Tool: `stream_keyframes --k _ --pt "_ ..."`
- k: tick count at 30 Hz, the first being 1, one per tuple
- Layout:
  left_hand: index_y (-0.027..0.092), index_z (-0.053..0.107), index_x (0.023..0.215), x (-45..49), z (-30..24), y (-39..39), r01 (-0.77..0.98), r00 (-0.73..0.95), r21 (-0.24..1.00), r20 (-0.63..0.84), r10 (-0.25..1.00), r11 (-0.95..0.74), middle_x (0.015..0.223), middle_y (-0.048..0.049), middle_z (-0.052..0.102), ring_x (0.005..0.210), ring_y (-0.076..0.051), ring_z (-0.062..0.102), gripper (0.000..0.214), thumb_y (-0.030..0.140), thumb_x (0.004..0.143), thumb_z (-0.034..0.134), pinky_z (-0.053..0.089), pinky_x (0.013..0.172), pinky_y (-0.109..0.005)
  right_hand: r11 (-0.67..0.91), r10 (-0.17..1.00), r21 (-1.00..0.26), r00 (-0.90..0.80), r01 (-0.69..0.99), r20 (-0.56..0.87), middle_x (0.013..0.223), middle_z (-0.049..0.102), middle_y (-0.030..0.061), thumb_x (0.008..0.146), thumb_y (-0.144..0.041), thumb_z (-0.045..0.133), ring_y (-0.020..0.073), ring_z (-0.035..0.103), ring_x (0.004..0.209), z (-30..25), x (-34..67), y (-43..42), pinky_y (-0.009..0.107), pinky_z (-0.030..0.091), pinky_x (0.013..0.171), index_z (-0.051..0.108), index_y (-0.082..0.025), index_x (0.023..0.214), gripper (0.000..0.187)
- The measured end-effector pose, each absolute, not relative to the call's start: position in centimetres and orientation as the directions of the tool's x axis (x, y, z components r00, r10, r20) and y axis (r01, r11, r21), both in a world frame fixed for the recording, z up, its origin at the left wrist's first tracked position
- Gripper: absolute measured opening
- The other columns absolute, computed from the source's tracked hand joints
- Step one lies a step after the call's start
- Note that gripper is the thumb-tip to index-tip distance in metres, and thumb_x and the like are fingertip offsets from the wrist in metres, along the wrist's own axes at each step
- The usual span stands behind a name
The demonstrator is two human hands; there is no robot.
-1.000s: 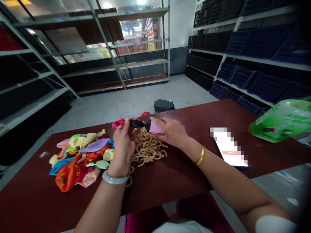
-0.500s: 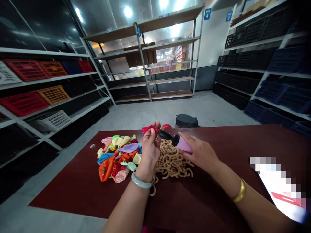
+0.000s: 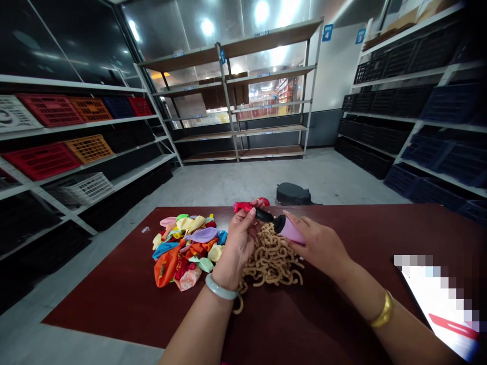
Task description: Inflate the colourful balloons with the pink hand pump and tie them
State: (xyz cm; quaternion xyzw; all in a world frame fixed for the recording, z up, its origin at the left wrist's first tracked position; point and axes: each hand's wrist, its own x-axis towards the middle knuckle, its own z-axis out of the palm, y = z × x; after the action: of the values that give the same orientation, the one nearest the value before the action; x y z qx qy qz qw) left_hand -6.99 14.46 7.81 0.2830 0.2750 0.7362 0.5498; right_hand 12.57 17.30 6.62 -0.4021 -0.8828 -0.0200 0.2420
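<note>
My left hand (image 3: 243,230) is closed in a pinch on a red balloon (image 3: 242,207), around the tip of a black nozzle (image 3: 264,215). How far the nozzle reaches into the balloon is hidden by my fingers. The nozzle belongs to a lilac bottle (image 3: 292,230), which my right hand (image 3: 321,243) grips from the right side, tilted with its nozzle up and left. Beneath both hands lies a heap of curled tan pieces (image 3: 276,261) on the table. A pile of limp balloons in many colours (image 3: 203,234) rests left of my left hand.
The dark red-brown table (image 3: 114,284) carries a bright-screened device (image 3: 429,299) at the right. Another red item (image 3: 263,201) shows behind my left fingers. Beyond the table, a dark grey object (image 3: 292,193) sits on the floor. Shelves with crates (image 3: 49,110) line both sides.
The view has shifted a little. My left hand, with the red balloon, and my right hand, with the bottle, appear slightly farther right. Both grips stay closed.
</note>
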Motion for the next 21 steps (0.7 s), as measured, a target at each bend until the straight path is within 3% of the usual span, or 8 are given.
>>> stream_keyframes --k 7,15,21 --pt "0.015 0.061 0.087 -5.5 8.5 13.8 -0.747 -0.221 0.600 0.182 0.958 -0.287 0.093 -0.0070 0.065 0.089 -0.018 0.063 0.007 0.022 0.084 0.061 0.048 0.086 -0.036 0.678 0.709 -0.179 -0.569 0.713 0.416 0.117 0.062 0.0094 0.086 -0.045 0.049 0.0251 0.064 0.094 6.6 11.8 16.5 0.038 0.052 0.077 0.028 -0.027 0.144 0.064" --pt "0.016 0.057 0.079 -12.4 9.8 14.3 -0.736 -0.459 0.464 0.193 0.867 -0.493 0.078 -0.0026 0.057 0.075 -0.014 0.058 0.007 0.014 0.085 0.055 0.049 0.077 -0.032 0.722 0.681 -0.193 -0.635 0.664 0.364 0.126 0.059 0.0077 0.086 -0.047 0.047 0.0260 0.061 0.105 6.3 11.7 16.7 0.040 0.051 0.081 0.029 -0.029 0.144 0.063" --pt "0.016 0.061 0.092 -14.5 11.0 13.2 -0.746 -0.356 0.518 0.220 0.908 -0.419 0.083 -0.0037 0.059 0.083 -0.016 0.059 0.014 0.010 0.084 0.052 0.047 0.087 -0.036 0.724 0.681 -0.169 -0.654 0.669 0.329 0.124 0.061 0.0057 0.086 -0.054 0.045 0.0259 0.062 0.104 6.5 13.2 18.1 0.040 0.051 0.080 0.029 -0.031 0.143 0.064"
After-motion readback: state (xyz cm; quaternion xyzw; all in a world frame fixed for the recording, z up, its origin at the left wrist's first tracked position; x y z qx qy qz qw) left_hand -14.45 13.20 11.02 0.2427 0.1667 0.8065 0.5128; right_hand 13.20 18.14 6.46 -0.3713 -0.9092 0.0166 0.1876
